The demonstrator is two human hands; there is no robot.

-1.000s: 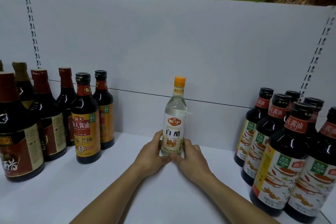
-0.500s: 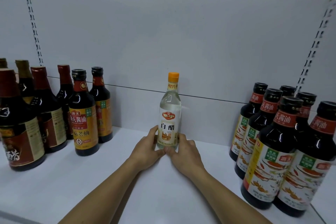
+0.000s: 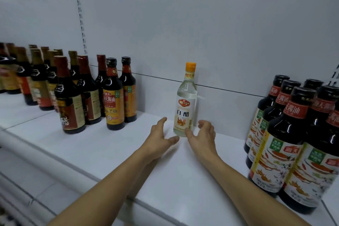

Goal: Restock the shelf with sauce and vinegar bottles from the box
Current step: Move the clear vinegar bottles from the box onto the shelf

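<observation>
vinegar bottle (image 3: 186, 108) upright on shelf (image 3: 119, 152) between left grip (image 3: 159, 138), right grip (image 3: 202, 138)

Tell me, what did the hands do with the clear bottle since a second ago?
Both hands let go of the white vinegar bottle. The left hand opened and drew off leftward; the right hand opened too, its thumb still near the base. The bottle stayed upright at the back of the shelf; the dark sauce bottles either side stayed put.
</observation>
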